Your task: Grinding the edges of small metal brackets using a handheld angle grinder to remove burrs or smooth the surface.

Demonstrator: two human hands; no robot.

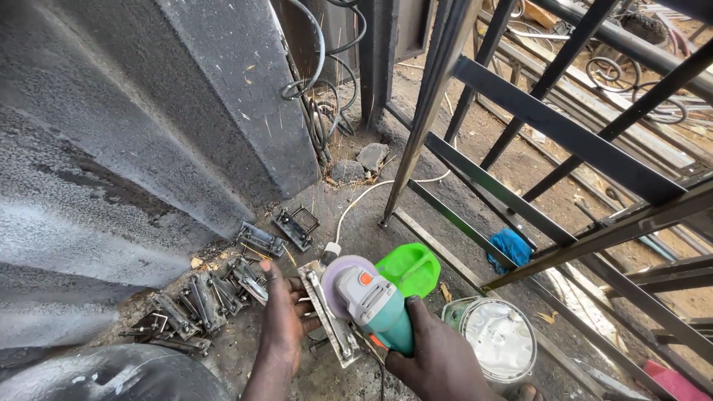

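Dirt floor [371, 238], metal latches [200, 301], stones [371, 156], blue rag [509, 249]

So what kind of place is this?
Probably an outdoor metal workshop. The right hand holds an angle grinder against a metal latch steadied by the left hand, beside a black steel gate frame.

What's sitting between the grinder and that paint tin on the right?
In the head view, only bare concrete floor lies between the grinder and the paint tin; the green dish sits further back.
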